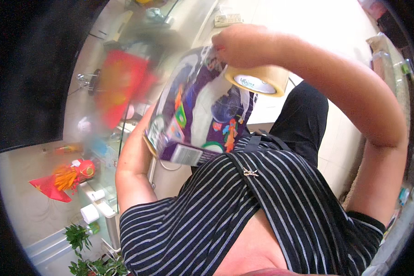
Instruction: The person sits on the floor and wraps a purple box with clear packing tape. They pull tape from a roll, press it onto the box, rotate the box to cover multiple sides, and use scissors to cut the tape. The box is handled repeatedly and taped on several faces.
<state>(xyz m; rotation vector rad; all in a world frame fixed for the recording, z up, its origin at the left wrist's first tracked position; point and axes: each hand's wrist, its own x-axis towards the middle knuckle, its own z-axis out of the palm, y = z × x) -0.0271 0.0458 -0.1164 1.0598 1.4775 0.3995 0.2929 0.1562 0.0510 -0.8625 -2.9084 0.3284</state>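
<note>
A printed purple-and-white package (201,103) is tilted up in front of my chest, with a blue globe picture, small colourful figures and a label bearing a barcode. Parts of it are blurred. My right hand (234,46) has its fingers curled at the package's upper edge. Beneath the palm and wrist it holds a wide roll of tan packing tape (281,84), whose white inner core bears writing. My left forearm (138,151) reaches up behind the package, which hides the left hand.
Left stands a glass-topped table (124,127), with a blurred red object (122,86), a red-and-orange ornament (76,174) and a white roll (89,213) on that side. Green plants (77,236) are lower left. A power strip (227,20) lies on the pale floor (289,20). Goods (381,58) line the right side.
</note>
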